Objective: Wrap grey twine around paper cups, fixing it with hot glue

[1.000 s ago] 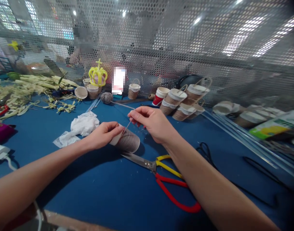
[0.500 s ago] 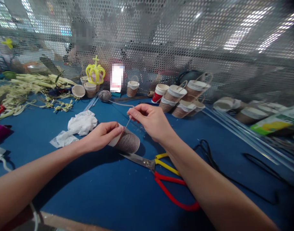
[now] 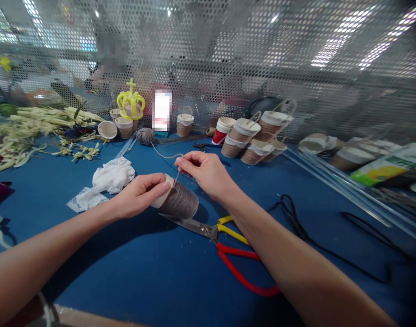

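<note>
The left hand (image 3: 140, 195) is closed around the rim end of a paper cup (image 3: 176, 202) that lies on its side on the blue table (image 3: 143, 272), thumb on top near the lip. The cup's wall is covered in grey yarn wound in close turns; a white band shows bare at the rim under the thumb.

The right hand (image 3: 203, 172) sits just above and beyond the cup, fingers pinched shut on a strand of yarn (image 3: 163, 156). From the pinch, a short length drops down to the cup's wall beside the left thumb. The other way, the strand runs slack away from the hand to a ball of yarn (image 3: 145, 135) near the back of the table.

Scissors (image 3: 225, 247) with red and yellow handles lie just in front of the cup, blade tip under its near side, beneath the right forearm. A crumpled white cloth (image 3: 109, 179) lies to the left of the left hand. A group of finished cups (image 3: 254, 138) stands beyond the right hand, well apart from it. A black cord (image 3: 296, 222) lies to the right of the right forearm.
</note>
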### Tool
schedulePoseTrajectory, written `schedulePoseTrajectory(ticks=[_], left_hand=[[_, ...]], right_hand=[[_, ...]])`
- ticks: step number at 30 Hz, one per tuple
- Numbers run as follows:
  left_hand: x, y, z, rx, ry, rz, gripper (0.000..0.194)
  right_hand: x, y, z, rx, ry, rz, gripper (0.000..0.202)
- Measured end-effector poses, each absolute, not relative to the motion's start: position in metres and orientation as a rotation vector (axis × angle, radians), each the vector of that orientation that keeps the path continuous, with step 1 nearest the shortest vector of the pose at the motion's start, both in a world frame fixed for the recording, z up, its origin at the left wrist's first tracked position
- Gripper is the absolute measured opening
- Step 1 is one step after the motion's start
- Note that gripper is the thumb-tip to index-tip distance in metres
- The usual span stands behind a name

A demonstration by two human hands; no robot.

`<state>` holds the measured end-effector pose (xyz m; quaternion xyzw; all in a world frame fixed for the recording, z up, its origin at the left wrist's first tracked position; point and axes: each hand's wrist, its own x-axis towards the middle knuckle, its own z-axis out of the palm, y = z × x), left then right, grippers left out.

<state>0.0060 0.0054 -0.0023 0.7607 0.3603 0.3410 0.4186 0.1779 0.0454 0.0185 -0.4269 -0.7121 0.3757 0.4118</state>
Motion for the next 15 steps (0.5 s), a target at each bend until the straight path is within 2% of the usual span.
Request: schedulePoseTrajectory(ticks=[15], left_hand=[[0.0049, 0.0017, 0.0005, 1.921, 0.802, 0.882, 0.027]], right_hand=[[0.1745, 0.0414, 0.0182, -1.083, -1.877, 0.963, 0.021]])
